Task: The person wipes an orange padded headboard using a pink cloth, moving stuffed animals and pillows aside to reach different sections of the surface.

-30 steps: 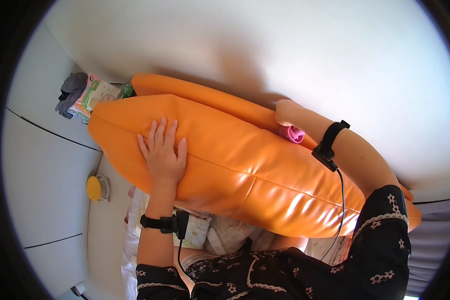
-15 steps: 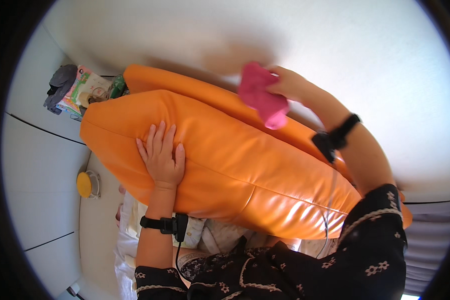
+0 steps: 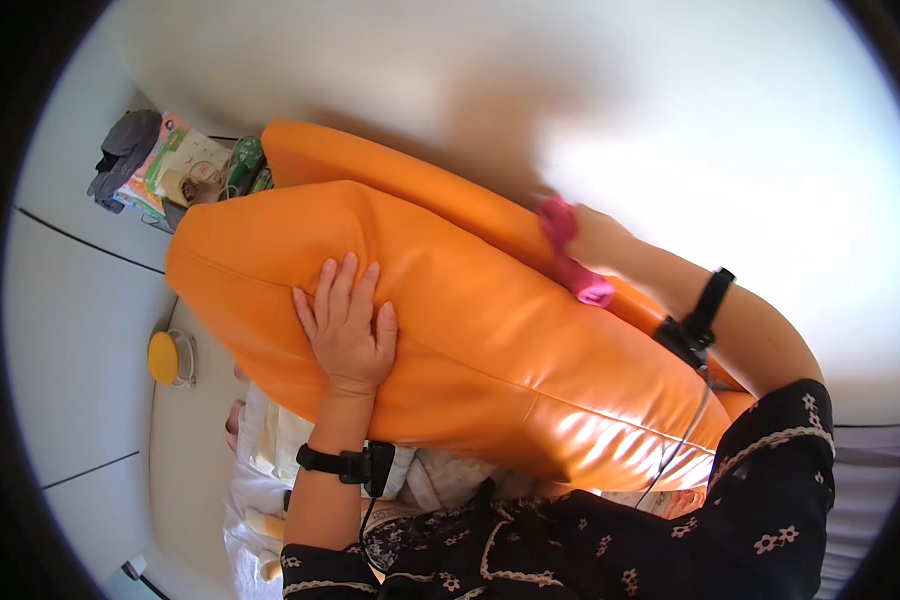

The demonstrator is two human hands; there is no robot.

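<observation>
A large orange leather-like cushion [image 3: 450, 330] with stitched seams tilts across the middle of the view. Behind it, along the white wall, runs a second orange padded piece [image 3: 400, 170]. My left hand [image 3: 350, 330] rests flat on the cushion's left part, fingers spread. At the gap between the padded piece and the wall, my right hand [image 3: 590, 240] holds a pink cloth [image 3: 575, 255], which hangs over the orange edge. Motion smears the right fingers, and the cloth partly hides them. Black straps with small devices and cables sit on both forearms.
Bags and small items, including a dark grey bundle [image 3: 128, 150], are heaped at the far left end. A round object with a yellow top [image 3: 165, 358] stands by the white cabinet [image 3: 85, 380]. Light bedding [image 3: 265, 450] lies under the cushion. A grey curtain [image 3: 875, 500] hangs at right.
My right hand has moved the pink cloth rightward and down, nearer the gap by the wall. My left hand stays on the cushion; the view has shifted slightly.
</observation>
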